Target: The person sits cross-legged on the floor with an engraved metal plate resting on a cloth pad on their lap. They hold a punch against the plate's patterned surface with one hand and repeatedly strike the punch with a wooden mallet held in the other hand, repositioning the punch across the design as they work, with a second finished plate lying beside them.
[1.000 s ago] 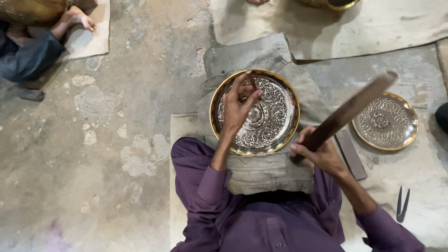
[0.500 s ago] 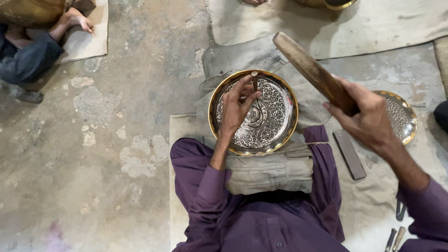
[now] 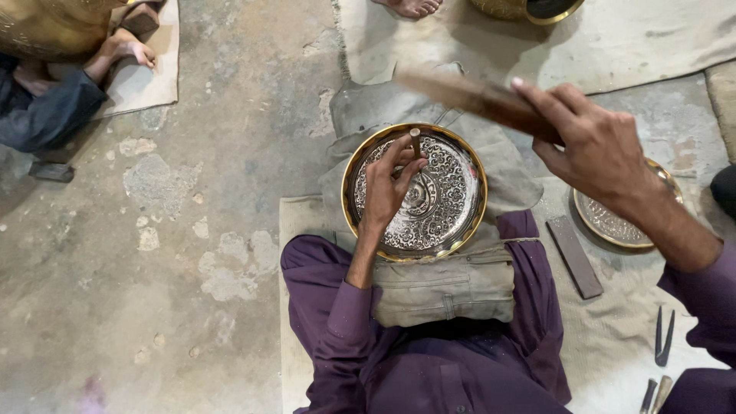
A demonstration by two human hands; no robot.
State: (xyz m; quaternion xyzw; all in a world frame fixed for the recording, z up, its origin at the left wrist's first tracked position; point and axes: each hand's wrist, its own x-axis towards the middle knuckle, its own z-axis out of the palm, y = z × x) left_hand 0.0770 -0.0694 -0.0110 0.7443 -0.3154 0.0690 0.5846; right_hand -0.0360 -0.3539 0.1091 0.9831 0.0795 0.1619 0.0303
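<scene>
1. Rough, patchy concrete floor (image 3: 176, 253) fills the left half of the view; pale cloth mats (image 3: 613, 46) cover its top and right edges.
2. On the person's purple-clad lap (image 3: 429, 368) lies a folded grey-green canvas cushion (image 3: 448, 287), and on it rests a round engraved metal plate (image 3: 429, 195), silvery with dense scrollwork and a smooth brass rim.
3. The left hand (image 3: 387, 188) lies on the plate's left-centre, fingers pinched shut around a short chisel (image 3: 415, 142) that stands nearly upright, tip on the engraving.
4. The right hand (image 3: 594, 146) is wrapped tight around a long dark wooden stick (image 3: 468, 96), held above the plate's upper right edge and blurred at its far end.
5. Against 0.5 s ago, the right hand has moved closer to the camera and leftward, and the stick now lies flatter, pointing left; the left hand and chisel have not shifted.
6. A 2nd, smaller engraved plate (image 3: 613, 222) sits on the mat at the right, partly hidden by the right wrist; a flat dark bar (image 3: 573, 257) lies just beside it.
7. Dark metal tools (image 3: 663, 337) lie near the bottom right corner.
8. Another person's sleeve and hand (image 3: 115, 50) show at the top left corner.
</scene>
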